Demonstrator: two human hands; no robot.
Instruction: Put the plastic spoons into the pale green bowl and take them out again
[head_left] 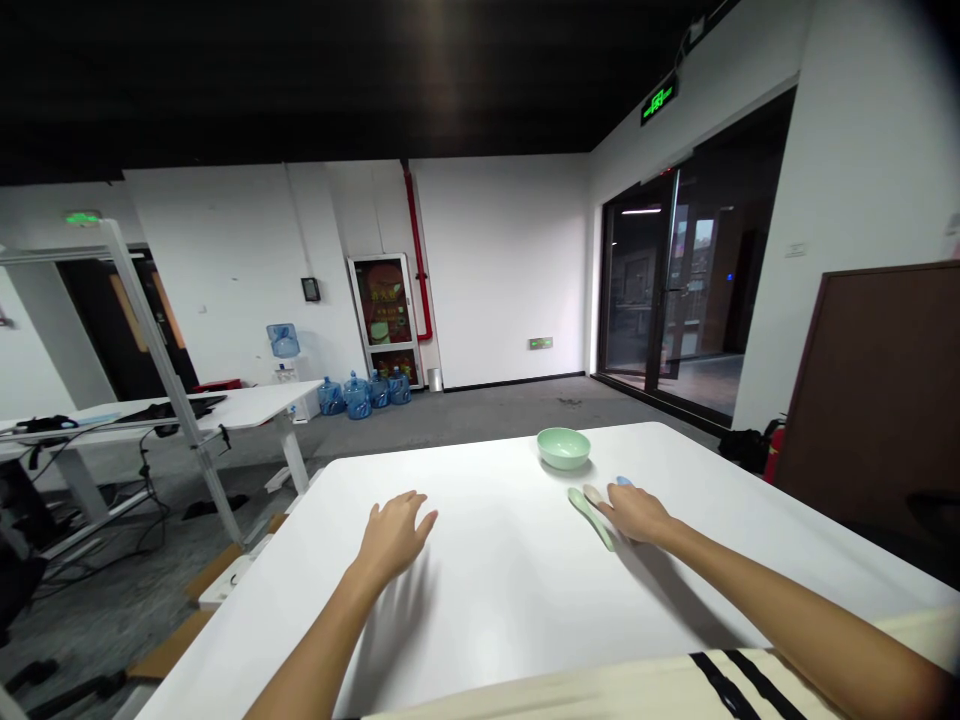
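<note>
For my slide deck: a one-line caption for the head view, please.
Right hand at pastel spoons by a green bowl; left hand flat on the white table.

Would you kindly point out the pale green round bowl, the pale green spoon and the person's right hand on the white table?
pale green round bowl [562,458], head view, on its outer front wall.
pale green spoon [591,518], head view, on the middle of its length.
right hand [637,512], head view, on the back of the hand.

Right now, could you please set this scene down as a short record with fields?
table: white
left hand: flat on table, holds nothing
right hand: palm down over spoons
green spoon: lies at right hand's fingers
blue spoon: tip shows beyond the fingers
bowl: green, upright, beyond the spoons, apart from both hands
</note>
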